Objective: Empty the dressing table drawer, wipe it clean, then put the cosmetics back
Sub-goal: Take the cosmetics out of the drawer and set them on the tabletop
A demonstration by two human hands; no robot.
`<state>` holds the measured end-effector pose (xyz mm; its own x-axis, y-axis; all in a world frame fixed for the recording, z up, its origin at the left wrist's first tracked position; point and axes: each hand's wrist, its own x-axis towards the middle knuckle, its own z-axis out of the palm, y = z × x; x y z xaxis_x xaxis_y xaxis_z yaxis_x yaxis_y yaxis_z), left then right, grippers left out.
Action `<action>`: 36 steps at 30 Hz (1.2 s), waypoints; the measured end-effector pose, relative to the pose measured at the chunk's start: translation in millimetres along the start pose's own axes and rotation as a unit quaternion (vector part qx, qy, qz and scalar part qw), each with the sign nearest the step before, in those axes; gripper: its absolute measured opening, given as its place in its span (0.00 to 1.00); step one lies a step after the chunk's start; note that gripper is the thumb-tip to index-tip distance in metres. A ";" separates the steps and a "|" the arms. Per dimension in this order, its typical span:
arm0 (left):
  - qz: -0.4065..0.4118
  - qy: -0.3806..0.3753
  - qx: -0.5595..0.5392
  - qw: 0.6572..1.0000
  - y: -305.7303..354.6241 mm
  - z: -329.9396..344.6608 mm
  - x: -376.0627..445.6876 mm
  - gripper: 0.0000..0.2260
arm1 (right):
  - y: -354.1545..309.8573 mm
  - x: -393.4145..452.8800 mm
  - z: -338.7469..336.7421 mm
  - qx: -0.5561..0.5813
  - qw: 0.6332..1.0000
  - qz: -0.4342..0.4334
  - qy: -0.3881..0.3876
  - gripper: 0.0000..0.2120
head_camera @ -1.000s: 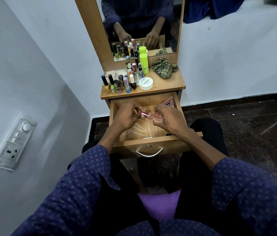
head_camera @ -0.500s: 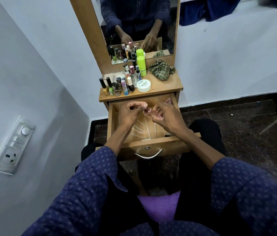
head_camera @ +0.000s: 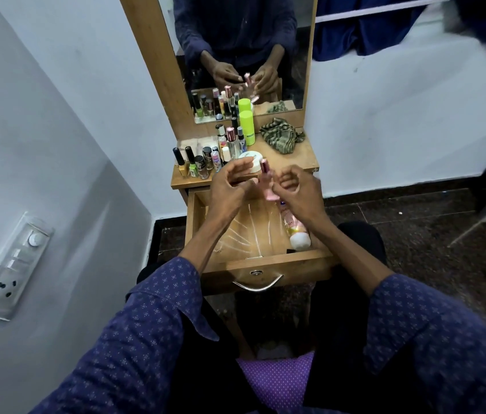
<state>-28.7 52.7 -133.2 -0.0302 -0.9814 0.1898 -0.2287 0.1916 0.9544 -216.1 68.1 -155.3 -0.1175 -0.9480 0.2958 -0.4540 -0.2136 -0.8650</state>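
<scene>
The wooden drawer (head_camera: 265,262) stands pulled open below the dressing table top (head_camera: 292,158). Above its back edge my right hand (head_camera: 300,194) pinches a small pink bottle (head_camera: 266,183) with a shiny pink cap at its base and holds it upright. My left hand (head_camera: 229,186) is just left of it, fingers loosely curved, fingertips at the bottle's side. A pink lotion tube (head_camera: 294,230) with a white cap lies along the drawer's right wall. White streaks mark the drawer floor.
On the table top stand several nail polish bottles (head_camera: 195,165), a white jar (head_camera: 250,162), a lime green bottle (head_camera: 247,128) and a crumpled striped cloth (head_camera: 282,137). The mirror (head_camera: 244,55) rises behind. A wall with a switch panel (head_camera: 11,264) is on the left.
Both hands rose from inside the drawer to its back edge, and the pink bottle now stands upright between them. The lotion tube along the drawer's right wall has come into view.
</scene>
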 end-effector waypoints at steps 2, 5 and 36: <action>0.008 0.022 0.029 0.999 -4.6 -6.7 1.9 0.19 | -7.7 29.8 -2.3 0.009 0.999 0.002 0.041 0.09; 0.015 0.005 0.064 0.998 -11.8 -17.4 -0.5 0.12 | -17.3 79.1 -0.3 0.000 0.997 -0.008 0.077 0.09; -0.257 -0.489 0.396 0.734 -45.9 -60.8 -11.8 0.07 | 1.7 -1.0 -7.7 -0.292 0.776 0.086 -0.552 0.08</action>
<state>41.3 56.4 -165.3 -0.3370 -0.5363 -0.7738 -0.9362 0.1040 0.3356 -223.5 70.5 -154.0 0.4613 -0.6438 -0.6105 -0.8764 -0.2234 -0.4267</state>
